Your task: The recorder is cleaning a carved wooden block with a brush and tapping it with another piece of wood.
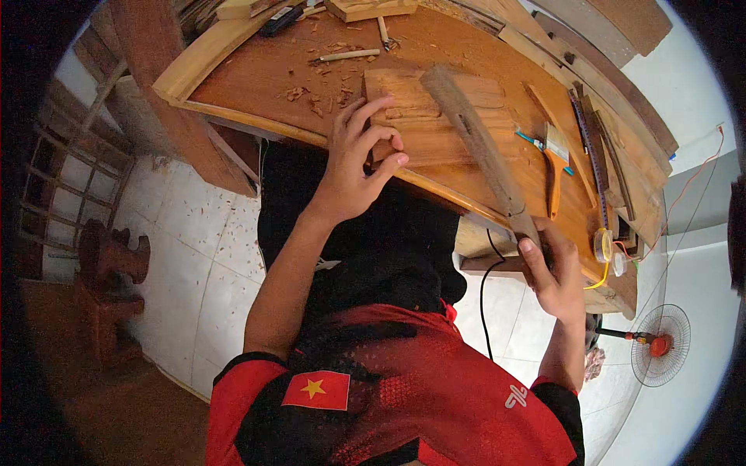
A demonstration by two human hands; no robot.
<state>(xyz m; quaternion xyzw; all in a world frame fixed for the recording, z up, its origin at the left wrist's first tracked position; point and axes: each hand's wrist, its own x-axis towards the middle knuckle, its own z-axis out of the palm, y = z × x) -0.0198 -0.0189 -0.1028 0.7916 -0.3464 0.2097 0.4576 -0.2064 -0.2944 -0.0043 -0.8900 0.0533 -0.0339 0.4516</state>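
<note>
I have the right hand [553, 273] wrapped round the near end of a long grey-brown wooden bar [486, 151], which slants across above the carved wooden panel [426, 128] at the workbench [249, 78] edge. My left hand [353, 159] is open, fingers loosely bent beside the panel's left side; I can't tell if they touch it. An orange-handled paintbrush [556, 175] lies right of the panel.
</note>
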